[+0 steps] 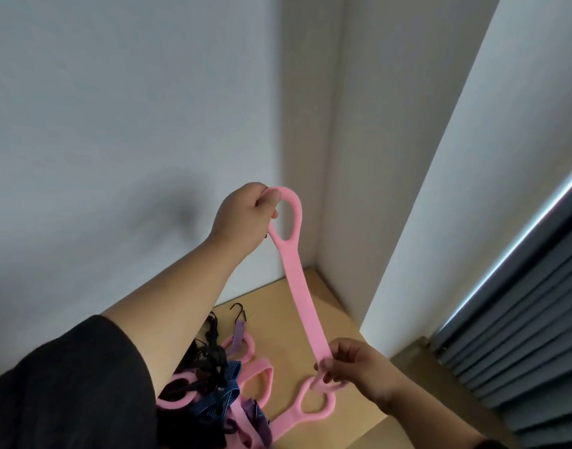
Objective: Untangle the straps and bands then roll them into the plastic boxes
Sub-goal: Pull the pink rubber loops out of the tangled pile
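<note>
A long pink band with a loop handle at each end is stretched in the air between my hands. My left hand grips the top loop, raised in front of the wall. My right hand pinches the band just above its lower loop, low over the table. Below lies a tangled pile of pink bands, a blue striped strap, purple straps and black cords with a hook. Another pink loop lies on the table under my right hand. No plastic box is in view.
The light wooden table sits in a corner of white walls. Grey pleated blinds hang on the right beside the table edge. My dark left sleeve covers the lower left.
</note>
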Demonstrator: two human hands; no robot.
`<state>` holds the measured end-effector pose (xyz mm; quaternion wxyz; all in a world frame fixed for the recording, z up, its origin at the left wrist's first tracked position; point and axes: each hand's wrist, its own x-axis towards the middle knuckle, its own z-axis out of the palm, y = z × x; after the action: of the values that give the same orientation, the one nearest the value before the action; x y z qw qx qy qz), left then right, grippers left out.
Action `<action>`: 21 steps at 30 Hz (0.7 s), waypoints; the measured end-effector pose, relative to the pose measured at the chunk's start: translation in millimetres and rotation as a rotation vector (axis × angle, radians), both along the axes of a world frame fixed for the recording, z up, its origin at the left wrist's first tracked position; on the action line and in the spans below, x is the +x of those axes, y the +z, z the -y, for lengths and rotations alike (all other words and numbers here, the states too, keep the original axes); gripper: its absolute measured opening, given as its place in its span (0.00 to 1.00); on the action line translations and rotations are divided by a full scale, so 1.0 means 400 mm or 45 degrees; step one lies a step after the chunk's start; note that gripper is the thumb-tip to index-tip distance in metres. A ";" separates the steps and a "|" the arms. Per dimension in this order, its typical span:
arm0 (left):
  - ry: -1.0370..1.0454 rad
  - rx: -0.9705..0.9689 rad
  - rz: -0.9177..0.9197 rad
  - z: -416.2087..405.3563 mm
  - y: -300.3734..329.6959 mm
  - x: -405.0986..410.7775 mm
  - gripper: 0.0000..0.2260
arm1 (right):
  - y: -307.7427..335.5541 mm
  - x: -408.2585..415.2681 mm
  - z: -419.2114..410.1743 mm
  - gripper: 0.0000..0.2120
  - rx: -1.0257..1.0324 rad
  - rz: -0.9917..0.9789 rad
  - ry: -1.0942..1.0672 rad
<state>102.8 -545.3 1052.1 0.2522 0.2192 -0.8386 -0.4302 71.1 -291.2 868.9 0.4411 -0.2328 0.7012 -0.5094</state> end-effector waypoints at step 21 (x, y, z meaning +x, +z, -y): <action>-0.094 -0.531 0.691 0.095 -0.502 -0.418 0.11 | -0.274 -0.232 -0.089 0.03 0.650 -0.108 -0.148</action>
<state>-64.4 -583.2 851.3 0.0433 0.2388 -0.9525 -0.1841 -21.8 -255.8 759.1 0.4259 -0.0944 0.8370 -0.3302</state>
